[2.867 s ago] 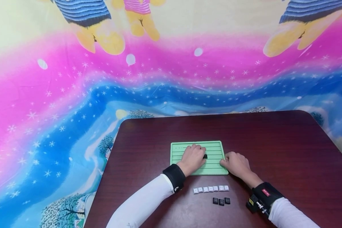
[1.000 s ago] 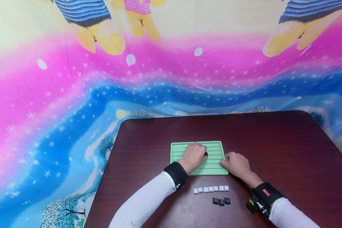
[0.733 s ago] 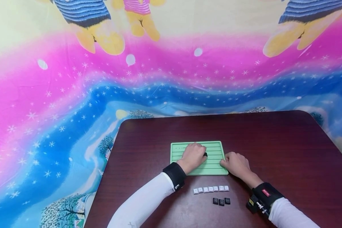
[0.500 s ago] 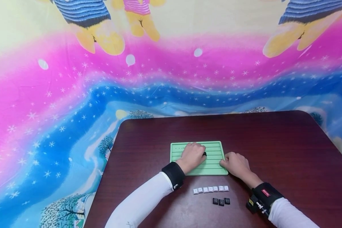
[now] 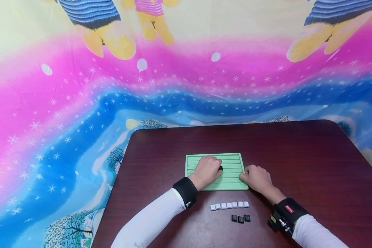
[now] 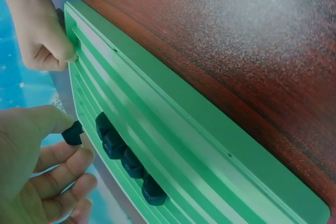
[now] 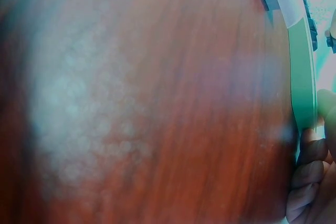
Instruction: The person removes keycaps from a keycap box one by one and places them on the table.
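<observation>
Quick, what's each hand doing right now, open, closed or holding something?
Left hand: closed, pinching a single black keycap.
Right hand: closed, gripping the right edge of the green tray.

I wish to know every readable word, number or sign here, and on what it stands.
No text is readable for certain.
White keycaps: marks too small.
Black keycaps on the table: too small.
Black keycaps in the green tray: marks too blurred.
Keycap in the left hand: none visible.
Red label on the right wrist strap: lettering too small.
</observation>
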Tool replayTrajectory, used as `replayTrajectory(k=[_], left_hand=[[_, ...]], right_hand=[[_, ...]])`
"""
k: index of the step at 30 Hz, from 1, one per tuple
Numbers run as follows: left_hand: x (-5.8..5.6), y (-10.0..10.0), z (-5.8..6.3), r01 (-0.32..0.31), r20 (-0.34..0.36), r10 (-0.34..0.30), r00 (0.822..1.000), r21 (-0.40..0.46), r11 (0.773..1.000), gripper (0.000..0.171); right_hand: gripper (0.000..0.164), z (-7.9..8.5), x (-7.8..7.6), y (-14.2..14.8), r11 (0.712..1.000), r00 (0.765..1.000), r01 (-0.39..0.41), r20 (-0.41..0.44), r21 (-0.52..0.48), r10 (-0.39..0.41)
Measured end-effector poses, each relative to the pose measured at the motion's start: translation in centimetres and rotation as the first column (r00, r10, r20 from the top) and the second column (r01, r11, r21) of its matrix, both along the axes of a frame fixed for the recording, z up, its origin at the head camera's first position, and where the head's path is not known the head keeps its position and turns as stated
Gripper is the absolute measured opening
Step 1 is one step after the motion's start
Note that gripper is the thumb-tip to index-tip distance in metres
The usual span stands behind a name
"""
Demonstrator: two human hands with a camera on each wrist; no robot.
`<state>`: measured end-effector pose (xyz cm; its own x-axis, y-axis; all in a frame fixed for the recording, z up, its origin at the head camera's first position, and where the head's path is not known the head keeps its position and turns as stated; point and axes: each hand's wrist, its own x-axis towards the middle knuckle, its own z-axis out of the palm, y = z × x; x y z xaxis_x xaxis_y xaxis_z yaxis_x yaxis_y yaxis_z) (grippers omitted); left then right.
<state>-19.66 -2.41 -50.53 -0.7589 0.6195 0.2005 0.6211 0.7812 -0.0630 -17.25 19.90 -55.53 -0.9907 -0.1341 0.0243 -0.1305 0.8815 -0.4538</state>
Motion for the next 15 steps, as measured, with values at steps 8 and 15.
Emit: replayTrajectory(k=[8, 15], left_hand=[[0.45, -0.19, 0.14, 0.000, 0.004, 0.000, 1.000, -0.002, 1.000, 0.012], [0.76, -0.29, 0.09, -0.004, -0.005, 0.004, 1.000, 0.012, 1.000, 0.013]], right_hand=[[0.034, -0.14, 0.00, 0.06, 1.000, 1.000, -0.004, -0.011, -0.007, 0.004], [0.034, -0.04, 0.07, 0.02, 1.000, 1.000, -0.003, -0.019, -0.012, 0.002]])
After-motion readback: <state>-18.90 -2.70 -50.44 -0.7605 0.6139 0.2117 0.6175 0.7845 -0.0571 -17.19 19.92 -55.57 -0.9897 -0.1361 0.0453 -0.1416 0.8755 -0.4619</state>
